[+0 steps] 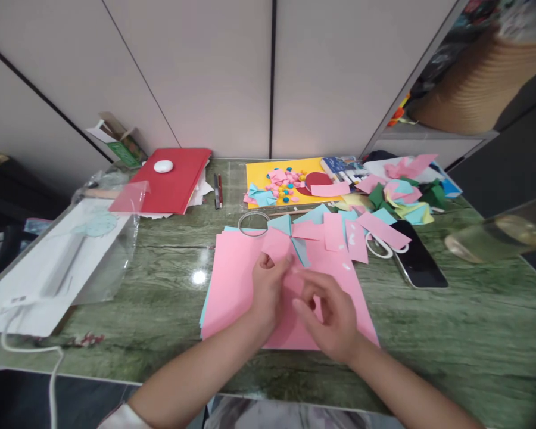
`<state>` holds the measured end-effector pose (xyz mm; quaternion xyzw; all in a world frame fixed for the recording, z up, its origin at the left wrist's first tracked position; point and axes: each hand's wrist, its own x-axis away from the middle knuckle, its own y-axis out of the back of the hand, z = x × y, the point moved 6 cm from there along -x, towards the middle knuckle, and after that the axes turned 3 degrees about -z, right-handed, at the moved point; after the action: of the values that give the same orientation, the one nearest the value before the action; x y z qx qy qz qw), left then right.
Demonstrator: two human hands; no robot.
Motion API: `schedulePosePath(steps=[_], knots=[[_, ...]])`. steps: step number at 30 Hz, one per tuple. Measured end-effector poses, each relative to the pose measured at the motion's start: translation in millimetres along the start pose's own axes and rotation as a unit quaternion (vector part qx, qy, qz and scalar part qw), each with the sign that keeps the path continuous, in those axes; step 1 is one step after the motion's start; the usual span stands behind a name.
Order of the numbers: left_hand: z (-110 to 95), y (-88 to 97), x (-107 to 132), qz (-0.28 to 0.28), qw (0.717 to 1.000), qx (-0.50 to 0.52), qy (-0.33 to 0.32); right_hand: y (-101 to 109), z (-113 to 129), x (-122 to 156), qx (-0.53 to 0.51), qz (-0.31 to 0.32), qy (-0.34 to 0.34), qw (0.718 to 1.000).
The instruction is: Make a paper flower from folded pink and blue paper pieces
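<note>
Pink paper sheets (232, 286) lie stacked on the green marble table (451, 322). The left hand (268, 289) pinches a small pink paper piece (277, 245) above the stack; the right hand (333, 313) hovers beside it, fingers loosely curled, holding nothing. A phone (417, 262) lies nearby.

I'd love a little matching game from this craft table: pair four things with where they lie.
Things:
1. white oval puck
2. black phone
3. two pens
4. left hand

Places:
A. on the pink paper sheet, pinching a small pink piece
B. on the red folder
C. right of the pink sheet, on the green table
D. between the red folder and the yellow sheet

Pairs: 1-B, 2-C, 3-D, 4-A
</note>
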<state>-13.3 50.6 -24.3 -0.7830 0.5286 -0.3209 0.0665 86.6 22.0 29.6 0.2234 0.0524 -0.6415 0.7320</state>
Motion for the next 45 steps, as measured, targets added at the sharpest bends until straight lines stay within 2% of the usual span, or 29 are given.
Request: schedulePosePath(steps=[2, 3, 6, 12, 20, 29, 45], knots=[[2, 1.1, -1, -0.004, 1.0, -0.01, 0.013, -18, -10, 6, -0.118, 0.084, -0.113, 0.983], [3, 1.8, -3, -0.007, 1.0, -0.011, 0.018, -24, -14, 8, -0.154, 0.106, -0.155, 0.97], [5, 3.7, -8, -0.012, 1.0, 0.001, 0.022, -30, -26, 8, -0.194, 0.097, -0.21, 0.953], [3, 5.3, -12, -0.017, 0.998, 0.051, 0.026, -27, -34, 2, -0.206, 0.061, -0.212, 0.953], [-2, 1.3, -11, 0.008, 0.999, 0.051, 0.001, -18, -41, -4, -0.237, 0.024, -0.238, 0.942], [-3, 0.7, -9, -0.001, 0.999, 0.053, -0.008, -18, -44, -6, -0.257, 0.04, -0.255, 0.931], [-6, 2.2, -10, 0.008, 0.998, 0.024, -0.054, -13, -41, -8, -0.182, 0.024, -0.26, 0.948]])
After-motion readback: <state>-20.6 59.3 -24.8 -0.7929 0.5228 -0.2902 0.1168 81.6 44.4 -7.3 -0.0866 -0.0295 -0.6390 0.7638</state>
